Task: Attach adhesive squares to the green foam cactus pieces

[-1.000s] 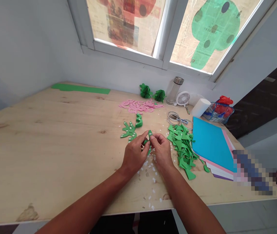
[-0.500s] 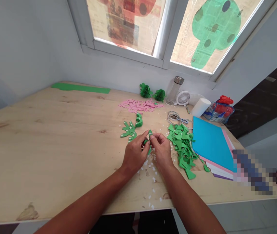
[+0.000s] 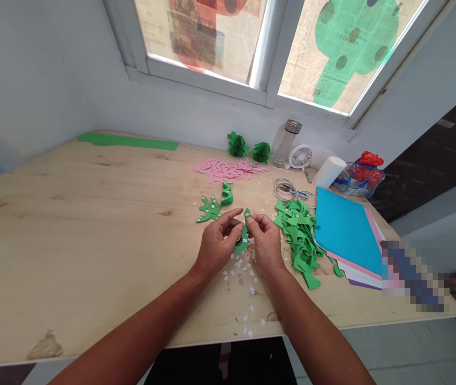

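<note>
Green cutout (image 3: 246, 234): between both hands, above the near-middle of the table (image 3: 111, 267), white patches on it. Right hand (image 3: 267, 237) has it pinched, thumb and fingers closed near the top end. Left hand (image 3: 215, 243) is at its other side, fingers curled, index sticking out; can't tell if it's gripping. Small dark round thing by the left thumb, mostly hidden. White bits (image 3: 238, 263) scattered below the hands. Loose cutouts (image 3: 211, 206) just past left hand, neat stack (image 3: 227, 194) beside them. Green scraps (image 3: 298, 230) right of right hand, then blue sheet (image 3: 346, 227). Pink pieces (image 3: 223, 171) farther back; bottle (image 3: 283, 145) and fan (image 3: 301, 156) near the wall.
</note>
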`<state>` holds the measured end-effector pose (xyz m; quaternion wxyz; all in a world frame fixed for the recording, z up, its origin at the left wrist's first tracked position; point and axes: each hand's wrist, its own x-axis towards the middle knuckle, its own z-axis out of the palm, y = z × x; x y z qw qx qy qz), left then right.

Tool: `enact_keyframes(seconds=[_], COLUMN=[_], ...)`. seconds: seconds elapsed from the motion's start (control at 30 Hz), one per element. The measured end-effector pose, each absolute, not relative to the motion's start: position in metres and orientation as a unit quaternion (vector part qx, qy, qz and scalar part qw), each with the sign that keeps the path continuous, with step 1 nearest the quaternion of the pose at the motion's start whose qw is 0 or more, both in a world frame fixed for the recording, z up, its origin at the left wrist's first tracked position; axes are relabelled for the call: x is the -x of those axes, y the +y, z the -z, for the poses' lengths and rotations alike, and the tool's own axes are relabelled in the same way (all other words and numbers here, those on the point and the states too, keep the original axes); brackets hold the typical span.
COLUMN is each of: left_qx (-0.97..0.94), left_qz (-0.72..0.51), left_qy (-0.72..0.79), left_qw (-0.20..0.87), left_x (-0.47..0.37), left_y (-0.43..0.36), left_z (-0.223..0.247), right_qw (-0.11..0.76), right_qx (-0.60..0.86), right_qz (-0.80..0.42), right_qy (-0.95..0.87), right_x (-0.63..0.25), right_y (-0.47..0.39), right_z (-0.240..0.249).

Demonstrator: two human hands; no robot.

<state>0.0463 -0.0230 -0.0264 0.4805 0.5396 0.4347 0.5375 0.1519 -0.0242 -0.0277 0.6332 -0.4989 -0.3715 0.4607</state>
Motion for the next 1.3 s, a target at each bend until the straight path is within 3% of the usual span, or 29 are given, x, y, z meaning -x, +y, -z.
enact_keyframes(seconds=[0.2, 0.43, 0.8, 1.3], left_qx=[-0.473, -0.521, -0.541, -0.551], left_qz=[-0.543, -0.487, -0.473, -0.462], left_qy=[0.419, 0.355, 0.303, 0.316], left_qw=[0.553, 0.604, 0.626, 0.619], left_x=[-0.041, -0.031, -0.023, -0.022], left_y=[-0.022, -0.019, -0.015, -0.016], left_z=[0.017, 0.014, 0.014, 0.013], right_qw=[0.639, 0.662, 0.650, 0.643], right_qx=[0.496, 0.438, 0.376, 0.392], right_qz=[-0.471, -0.532, -0.606, -0.593], right_qy=[-0.352, -0.294, -0.263, -0.283], right_x=[-0.153, -0.156, -0.158, -0.159], right_y=[-0.025, -0.024, -0.025, -0.026], right_z=[0.026, 0.024, 0.023, 0.018])
